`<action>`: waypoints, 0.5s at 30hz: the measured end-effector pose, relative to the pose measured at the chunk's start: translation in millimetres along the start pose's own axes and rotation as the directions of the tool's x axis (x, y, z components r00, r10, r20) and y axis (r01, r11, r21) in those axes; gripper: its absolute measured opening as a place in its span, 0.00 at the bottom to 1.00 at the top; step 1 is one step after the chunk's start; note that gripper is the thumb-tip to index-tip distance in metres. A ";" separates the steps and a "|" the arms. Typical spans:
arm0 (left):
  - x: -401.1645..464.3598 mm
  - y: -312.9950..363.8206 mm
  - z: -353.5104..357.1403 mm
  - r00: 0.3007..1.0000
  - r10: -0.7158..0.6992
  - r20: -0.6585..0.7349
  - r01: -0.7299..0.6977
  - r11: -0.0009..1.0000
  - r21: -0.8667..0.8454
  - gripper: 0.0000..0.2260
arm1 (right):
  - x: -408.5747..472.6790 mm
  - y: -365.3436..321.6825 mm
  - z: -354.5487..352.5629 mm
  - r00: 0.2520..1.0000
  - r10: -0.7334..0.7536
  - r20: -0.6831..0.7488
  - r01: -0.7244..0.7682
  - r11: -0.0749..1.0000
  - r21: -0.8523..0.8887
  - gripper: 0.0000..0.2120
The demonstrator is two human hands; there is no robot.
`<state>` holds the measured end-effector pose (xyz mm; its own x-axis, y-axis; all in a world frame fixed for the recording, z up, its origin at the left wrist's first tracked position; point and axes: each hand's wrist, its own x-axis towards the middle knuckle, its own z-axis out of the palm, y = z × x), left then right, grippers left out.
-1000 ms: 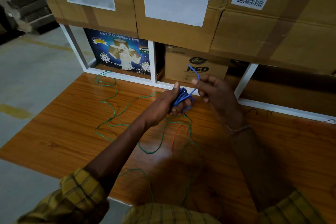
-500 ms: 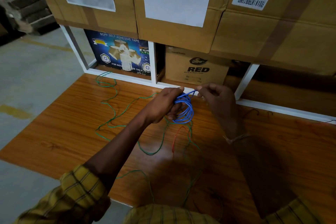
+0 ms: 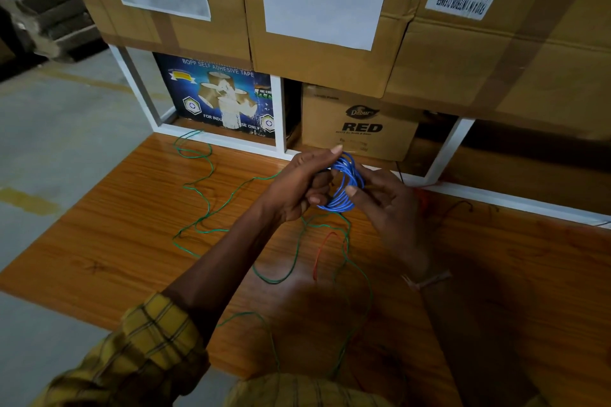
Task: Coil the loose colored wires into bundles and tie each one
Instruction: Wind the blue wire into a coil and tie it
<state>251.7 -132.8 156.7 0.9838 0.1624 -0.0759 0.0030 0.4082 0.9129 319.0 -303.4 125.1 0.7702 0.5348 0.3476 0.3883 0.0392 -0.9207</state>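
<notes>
One blue wire coil (image 3: 344, 185) is held above the wooden table (image 3: 99, 241), gripped by the curled left hand (image 3: 297, 188) and pinched by the right hand (image 3: 383, 205). One green wire (image 3: 205, 182) and one red wire (image 3: 319, 254) are seen loose on the table below.

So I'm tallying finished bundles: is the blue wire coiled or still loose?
Coiled: the blue wire forms a stack of loops held between the left hand and right hand. Whether it is tied, cannot tell.

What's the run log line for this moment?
blue wire coil held by left hand and right hand | green wire loose on table
</notes>
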 end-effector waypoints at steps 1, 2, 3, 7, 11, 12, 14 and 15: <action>0.1 -0.6 0.1 1.000 -0.003 -0.002 0.003 1.000 -0.001 0.16 | -0.2 0.8 0.0 1.000 -0.010 -0.012 0.010 1.000 -0.014 0.21; 0.5 -1.3 0.2 1.000 -0.007 -0.005 0.007 1.000 -0.004 0.16 | -0.4 0.9 0.2 1.000 -0.014 -0.023 0.014 1.000 -0.016 0.20; 1.2 -2.6 -0.3 1.000 -0.013 -0.015 0.013 1.000 -0.003 0.16 | -1.3 0.3 0.3 0.999 -0.015 -0.029 0.014 1.000 -0.006 0.20; 3.9 -10.6 1.2 0.997 -0.006 -0.077 0.010 0.998 0.055 0.17 | -4.8 4.5 0.2 0.999 -0.021 -0.029 0.022 0.999 0.033 0.18; 4.2 -21.0 8.9 0.978 0.098 -0.184 -0.065 0.982 0.178 0.17 | -10.6 1.9 2.7 0.999 -0.007 -0.047 0.011 0.995 0.100 0.19; 3.7 -23.6 10.5 0.972 0.113 -0.204 -0.081 0.984 0.159 0.16 | -12.0 2.4 2.4 0.999 0.001 -0.045 0.005 0.992 0.123 0.17; 2.6 -30.5 12.6 0.963 0.127 -0.236 -0.107 0.990 0.096 0.16 | -15.6 8.0 0.9 0.997 0.047 -0.059 -0.037 0.988 0.149 0.14; 2.2 -35.5 13.3 0.957 0.137 -0.256 -0.119 0.989 0.084 0.15 | -18.3 13.1 0.1 0.993 0.087 -0.076 -0.074 0.985 0.157 0.14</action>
<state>256.1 -158.9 129.4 0.8959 0.4413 -0.0506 -0.0991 0.3095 0.9457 309.9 -312.7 106.7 0.8373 0.4704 0.2788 0.2457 0.1319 -0.9603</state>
